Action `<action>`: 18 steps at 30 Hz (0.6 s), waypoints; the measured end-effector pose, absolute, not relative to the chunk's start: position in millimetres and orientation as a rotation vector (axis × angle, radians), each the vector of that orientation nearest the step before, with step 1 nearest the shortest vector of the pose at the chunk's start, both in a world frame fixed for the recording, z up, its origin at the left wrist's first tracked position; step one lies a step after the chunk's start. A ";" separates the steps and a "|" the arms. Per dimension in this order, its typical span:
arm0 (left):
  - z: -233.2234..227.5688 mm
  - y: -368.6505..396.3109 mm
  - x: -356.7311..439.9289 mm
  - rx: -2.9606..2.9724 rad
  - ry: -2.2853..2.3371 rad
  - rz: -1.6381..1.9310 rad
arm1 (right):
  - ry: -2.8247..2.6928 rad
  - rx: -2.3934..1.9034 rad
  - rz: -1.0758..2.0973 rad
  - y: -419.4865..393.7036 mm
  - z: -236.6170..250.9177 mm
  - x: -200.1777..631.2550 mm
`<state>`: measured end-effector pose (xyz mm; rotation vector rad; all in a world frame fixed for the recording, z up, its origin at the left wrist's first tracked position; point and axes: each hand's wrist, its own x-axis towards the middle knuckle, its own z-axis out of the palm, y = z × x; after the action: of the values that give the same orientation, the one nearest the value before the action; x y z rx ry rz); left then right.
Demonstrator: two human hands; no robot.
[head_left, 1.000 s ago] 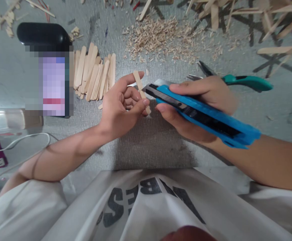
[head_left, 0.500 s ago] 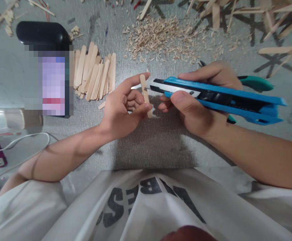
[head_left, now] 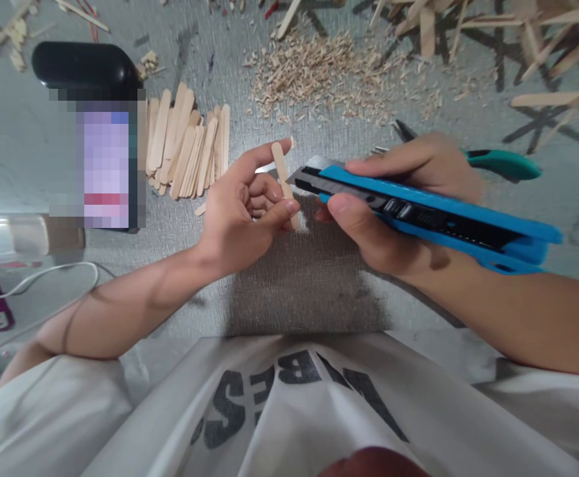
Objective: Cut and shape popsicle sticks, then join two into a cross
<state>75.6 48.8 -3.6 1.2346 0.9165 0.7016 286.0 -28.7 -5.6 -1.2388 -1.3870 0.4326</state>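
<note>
My left hand (head_left: 250, 205) pinches a short wooden craft stick (head_left: 280, 163) between thumb and fingers, its rounded end pointing up and away from me. My right hand (head_left: 393, 205) is wrapped round a blue utility knife (head_left: 448, 215). The knife's blade tip lies against or very close to the stick's right edge, near its middle; contact is hard to make out. A small pale shaving sits at the tip of my left index finger. Behind my right hand lie pliers with green handles (head_left: 511, 163), partly hidden by it.
A pile of craft sticks (head_left: 190, 146) lies left of my left hand. Beyond my hands is a heap of wood shavings (head_left: 319, 73). A stick structure (head_left: 532, 40) stands at the far right. On the left are a phone (head_left: 105, 165), a black case (head_left: 85, 66) and a white cable (head_left: 61, 268).
The knife has turned and shifted slightly left, bringing its blade tip to the stick. The stick has tilted a little to the left in my left hand.
</note>
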 end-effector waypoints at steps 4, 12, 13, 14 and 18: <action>-3.9 49.1 75.3 1.227 0.910 0.705 | -1.465 -1.202 0.307 -26.8 -5.9 286.0; -2.0 50.7 74.2 1.238 0.890 0.694 | -1.415 -1.265 0.449 -33.2 -8.1 288.6; -0.9 50.2 74.3 1.239 0.887 0.693 | -1.421 -1.248 0.413 -32.4 -8.8 289.2; 0.1 49.4 74.5 1.236 0.877 0.692 | -1.428 -1.226 0.365 -31.2 -9.4 289.8; 0.5 46.7 75.6 1.208 0.830 0.698 | -1.408 -1.270 0.299 -28.4 -9.2 291.5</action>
<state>75.6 46.7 0.5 1.2078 0.8302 0.6978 291.5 -28.4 -9.2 -1.2699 -1.4077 0.2987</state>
